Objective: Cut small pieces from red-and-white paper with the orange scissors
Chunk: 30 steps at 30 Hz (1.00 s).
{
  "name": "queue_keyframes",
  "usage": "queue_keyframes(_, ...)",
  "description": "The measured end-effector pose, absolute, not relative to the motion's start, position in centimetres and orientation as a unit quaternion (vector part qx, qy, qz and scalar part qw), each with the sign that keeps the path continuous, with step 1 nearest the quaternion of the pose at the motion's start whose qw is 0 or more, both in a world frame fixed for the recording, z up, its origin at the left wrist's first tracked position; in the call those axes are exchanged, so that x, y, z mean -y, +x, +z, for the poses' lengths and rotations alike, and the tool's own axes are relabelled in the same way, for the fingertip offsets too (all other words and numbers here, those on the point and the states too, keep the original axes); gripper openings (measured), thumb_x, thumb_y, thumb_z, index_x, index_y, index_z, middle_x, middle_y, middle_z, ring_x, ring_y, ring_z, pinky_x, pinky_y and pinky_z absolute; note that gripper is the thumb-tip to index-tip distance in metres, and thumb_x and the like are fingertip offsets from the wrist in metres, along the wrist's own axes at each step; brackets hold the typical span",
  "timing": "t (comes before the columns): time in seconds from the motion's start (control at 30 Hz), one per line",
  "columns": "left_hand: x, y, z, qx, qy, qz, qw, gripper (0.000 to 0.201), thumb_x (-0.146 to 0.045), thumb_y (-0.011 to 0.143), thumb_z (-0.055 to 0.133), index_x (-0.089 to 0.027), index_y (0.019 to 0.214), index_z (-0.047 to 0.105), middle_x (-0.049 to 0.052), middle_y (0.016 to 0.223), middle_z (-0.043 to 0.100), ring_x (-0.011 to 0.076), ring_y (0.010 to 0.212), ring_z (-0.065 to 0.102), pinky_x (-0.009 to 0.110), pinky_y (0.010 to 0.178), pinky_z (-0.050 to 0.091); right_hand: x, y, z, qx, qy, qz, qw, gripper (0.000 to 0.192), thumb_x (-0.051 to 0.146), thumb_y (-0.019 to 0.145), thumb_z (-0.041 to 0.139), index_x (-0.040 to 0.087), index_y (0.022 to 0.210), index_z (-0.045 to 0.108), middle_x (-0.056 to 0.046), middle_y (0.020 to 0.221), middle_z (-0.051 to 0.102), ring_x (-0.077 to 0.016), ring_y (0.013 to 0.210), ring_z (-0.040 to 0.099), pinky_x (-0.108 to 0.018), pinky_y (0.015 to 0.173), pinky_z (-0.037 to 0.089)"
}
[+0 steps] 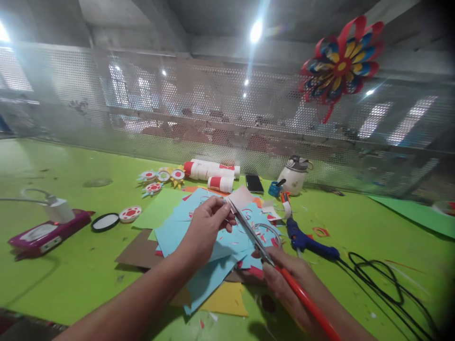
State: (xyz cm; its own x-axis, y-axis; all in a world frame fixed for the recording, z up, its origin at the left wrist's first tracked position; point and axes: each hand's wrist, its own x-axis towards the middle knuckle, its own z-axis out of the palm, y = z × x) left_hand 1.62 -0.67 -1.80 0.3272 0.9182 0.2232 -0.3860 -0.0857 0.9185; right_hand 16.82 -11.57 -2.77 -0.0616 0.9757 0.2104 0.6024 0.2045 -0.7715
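you have the green tabletop (71,274) spreading wide across the lower left of the frame, its near edge just visible at the bottom left corner, and its far edge meets the perforated screen (149,109). room is tighter right of centre, where the glue gun (314,242) and its looping black cable (394,291) lie near your right hand (282,291). the scissors' (289,282) red handles run off the bottom edge, and both your forearms are cut off there too. your left fingers cover the lower corner of the pale paper (243,195), so you can't tell whether the blades touch it; shapes behind the screen are blurred. your left hand (208,222) comes up from the lower left, thumb and fingers pinched closed on that paper, at mid-frame above the blue sheets (177,232). your right hand curls around the scissors, blades together and angled toward the upper left, tips beside your left fingertips.
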Motion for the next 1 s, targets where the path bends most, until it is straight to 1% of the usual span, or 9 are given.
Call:
queue_keyframes(0.13, 0.72, 1.65, -1.85, -0.250, 0.515, 0.518, 0.635, 0.018, -0.029, 0.076, 0.062, -0.016, 0.069, 0.052, 0.001, 0.062, 0.055, 0.0107, 0.057, 0.052, 0.024, 0.051, 0.040, 11.60, 16.59, -3.13, 0.669, -0.581, 0.258, 0.386, 0.049, 0.060, 0.085, 0.038, 0.020, 0.092, 0.065, 0.000, 0.058, 0.053, -0.0139, 0.048, 0.043, -0.025, 0.044, 0.032)
queue_keyframes(0.23, 0.77, 1.66, -1.79, -0.245, 0.512, 0.516, 0.641, 0.017, -0.027, 0.075, 0.062, -0.016, 0.068, 0.051, 0.001, 0.062, 0.055, 0.0107, 0.058, 0.052, 0.024, 0.052, 0.041, 11.56, 16.74, -3.33, 0.668, -0.582, 0.271, 0.376, 0.050, 0.061, 0.086, 0.037, 0.019, 0.092, 0.064, 0.002, 0.054, 0.046, -0.0132, 0.045, 0.041, -0.025, 0.042, 0.030)
queue_keyframes(0.3, 0.80, 1.62, -1.71, -0.244, 0.515, 0.513, 0.642, 0.017, -0.026, 0.076, 0.061, -0.015, 0.068, 0.051, 0.001, 0.064, 0.055, 0.0108, 0.059, 0.053, 0.024, 0.053, 0.041, 11.54, 16.88, -3.30, 0.670, -0.580, 0.278, 0.370, 0.053, 0.062, 0.085, 0.036, 0.018, 0.093, 0.064, 0.002, 0.054, 0.045, -0.0133, 0.045, 0.041, -0.025, 0.042, 0.030)
queue_keyframes(0.4, 0.84, 1.57, -1.61, -0.245, 0.521, 0.508, 0.641, 0.017, -0.026, 0.076, 0.060, -0.015, 0.067, 0.050, 0.001, 0.064, 0.055, 0.0110, 0.059, 0.053, 0.024, 0.053, 0.041, 11.56, 16.91, -3.02, 0.674, -0.580, 0.277, 0.364, 0.054, 0.063, 0.085, 0.035, 0.018, 0.094, 0.063, 0.001, 0.055, 0.047, -0.0139, 0.047, 0.042, -0.025, 0.043, 0.031)
queue_keyframes(0.53, 0.90, 1.59, -1.58, -0.247, 0.522, 0.508, 0.639, 0.018, -0.027, 0.076, 0.061, -0.015, 0.067, 0.050, 0.001, 0.064, 0.055, 0.0107, 0.058, 0.052, 0.024, 0.052, 0.041, 11.68, 16.66, -2.71, 0.667, -0.582, 0.273, 0.376, 0.048, 0.060, 0.086, 0.038, 0.020, 0.092, 0.064, 0.000, 0.056, 0.051, -0.0145, 0.046, 0.044, -0.025, 0.043, 0.032)
queue_keyframes(0.73, 0.93, 1.66, -1.58, -0.244, 0.517, 0.514, 0.639, 0.016, -0.027, 0.076, 0.061, -0.015, 0.069, 0.052, 0.001, 0.063, 0.055, 0.0106, 0.057, 0.052, 0.024, 0.052, 0.041, 11.74, 16.59, -2.66, 0.683, -0.576, 0.242, 0.378, 0.043, 0.055, 0.086, 0.041, 0.020, 0.091, 0.065, -0.003, 0.061, 0.061, -0.0166, 0.051, 0.051, -0.027, 0.045, 0.036)
queue_keyframes(1.0, 0.97, 1.63, -1.49, -0.244, 0.509, 0.509, 0.650, 0.016, -0.025, 0.076, 0.061, -0.015, 0.068, 0.051, 0.001, 0.063, 0.056, 0.0108, 0.058, 0.053, 0.023, 0.051, 0.041, 11.77, 16.50, -2.57, 0.670, -0.588, 0.261, 0.370, 0.052, 0.062, 0.085, 0.036, 0.018, 0.091, 0.063, -0.001, 0.059, 0.052, -0.0136, 0.049, 0.043, -0.025, 0.045, 0.033)
